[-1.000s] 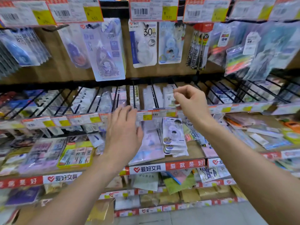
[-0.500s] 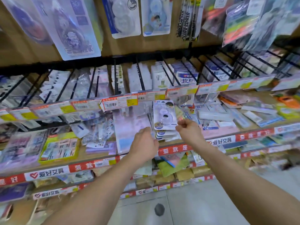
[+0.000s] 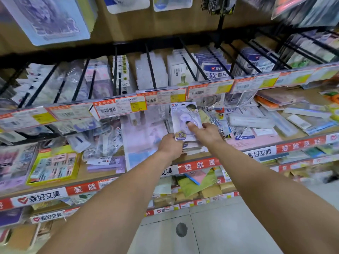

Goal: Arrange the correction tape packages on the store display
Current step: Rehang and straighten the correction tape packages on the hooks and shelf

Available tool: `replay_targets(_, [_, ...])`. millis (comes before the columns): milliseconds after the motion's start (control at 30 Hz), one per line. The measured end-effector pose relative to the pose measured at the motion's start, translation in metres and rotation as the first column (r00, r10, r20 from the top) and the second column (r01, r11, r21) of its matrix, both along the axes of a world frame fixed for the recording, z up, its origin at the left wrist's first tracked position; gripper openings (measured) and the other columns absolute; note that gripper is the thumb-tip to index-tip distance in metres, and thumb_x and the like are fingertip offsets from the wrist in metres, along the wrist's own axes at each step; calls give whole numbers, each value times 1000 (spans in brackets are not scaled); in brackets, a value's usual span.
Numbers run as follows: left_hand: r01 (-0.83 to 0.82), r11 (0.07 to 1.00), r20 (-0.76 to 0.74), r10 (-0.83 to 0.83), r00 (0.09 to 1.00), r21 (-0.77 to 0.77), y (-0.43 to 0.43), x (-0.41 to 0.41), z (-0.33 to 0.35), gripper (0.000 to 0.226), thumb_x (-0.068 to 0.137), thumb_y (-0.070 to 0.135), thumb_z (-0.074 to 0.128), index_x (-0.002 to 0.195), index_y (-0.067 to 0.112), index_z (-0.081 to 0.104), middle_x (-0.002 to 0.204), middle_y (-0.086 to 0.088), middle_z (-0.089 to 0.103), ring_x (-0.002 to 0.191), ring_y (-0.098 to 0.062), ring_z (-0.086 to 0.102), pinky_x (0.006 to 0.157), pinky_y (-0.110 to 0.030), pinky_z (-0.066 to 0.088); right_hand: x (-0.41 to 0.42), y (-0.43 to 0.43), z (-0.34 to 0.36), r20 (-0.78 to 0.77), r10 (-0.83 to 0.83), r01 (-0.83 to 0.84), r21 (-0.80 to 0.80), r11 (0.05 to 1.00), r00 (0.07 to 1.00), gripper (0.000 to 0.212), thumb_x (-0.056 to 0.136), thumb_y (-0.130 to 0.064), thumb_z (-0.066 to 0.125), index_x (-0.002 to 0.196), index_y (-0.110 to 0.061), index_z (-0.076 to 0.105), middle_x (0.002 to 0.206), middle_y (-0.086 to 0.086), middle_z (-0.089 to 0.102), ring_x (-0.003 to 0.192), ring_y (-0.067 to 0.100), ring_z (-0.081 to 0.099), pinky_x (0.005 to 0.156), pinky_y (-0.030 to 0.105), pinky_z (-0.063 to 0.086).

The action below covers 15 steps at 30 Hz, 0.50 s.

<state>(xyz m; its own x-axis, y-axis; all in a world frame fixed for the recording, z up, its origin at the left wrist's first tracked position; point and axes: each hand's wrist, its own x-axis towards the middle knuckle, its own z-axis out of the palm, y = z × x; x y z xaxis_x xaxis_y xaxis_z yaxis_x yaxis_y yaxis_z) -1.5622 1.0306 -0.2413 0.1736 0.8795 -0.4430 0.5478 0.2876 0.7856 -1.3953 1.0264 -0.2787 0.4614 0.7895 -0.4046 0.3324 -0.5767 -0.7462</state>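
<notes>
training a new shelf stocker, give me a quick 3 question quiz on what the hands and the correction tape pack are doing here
1. True or false: both hands touch the top correction tape package.
2. Which hand presses a finger on the front of the package? A) left hand B) right hand
3. What number is printed in the round badge at the package's lower left?

Key: 1 true; 2 B; 3 30

Bright, even light; seemingly motion-blurred edges
</notes>
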Motion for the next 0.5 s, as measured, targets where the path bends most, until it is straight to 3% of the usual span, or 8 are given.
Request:
replay_targets(100, [22,999,-23,-21,1000,42,-1,-1,-2,21,90,15,57,109,12,67,105,-13,71,97,-36,66,82,-41,56,11,9,-22,-35,-42,42,-1,999,998,115,37,-108,53,116,-26,65,109,7,73,99,33,70,86,54,60])
replay_targets(167, [21,999,-19,-20,1000,39,-1,0,-2,9,92,13,58,96,16,64,102,-11,69,98,-36,65,84,-41,56,5,0,-1,-64,-68,69,16,998,996,96,50,-95,63,111,-22,67,105,8,73,95,33,71,85,52,61])
replay_targets(233, [-28,999,-12,28,1000,18,0,-1,-4,18,90,10,61,78,21,54,97,-10,62,96,-36,64,85,-40,57,-9,-16,34,-101,-104,107,31,994,989,72,66,-77,70,106,-17,66,102,8,73,88,31,70,81,45,61])
replay_targets(333, [-65,997,-42,64,997,-38,2,0,-5,22,84,1,55,69,16,52,81,-11,55,78,-33,55,70,-34,49,-10,-24,44,-194,-160,171,42,984,968,39,88,-51,76,91,-14,62,86,7,64,73,24,60,69,35,52])
replay_targets(400, [-85,994,-58,81,995,-68,2,-1,-4,15,83,1,53,73,10,57,77,-10,54,76,-34,54,66,-34,47,-8,-27,41,-246,-190,209,55,976,951,36,89,-44,78,80,-18,55,77,3,58,72,23,57,74,39,54])
replay_targets(500, [-129,988,-17,128,992,-90,2,1,-8,22,89,7,60,69,12,54,79,-10,58,76,-29,54,67,-32,43,-7,-30,40,-296,-208,238,71,969,932,37,86,-41,82,85,-14,57,72,3,51,60,20,47,62,36,44])
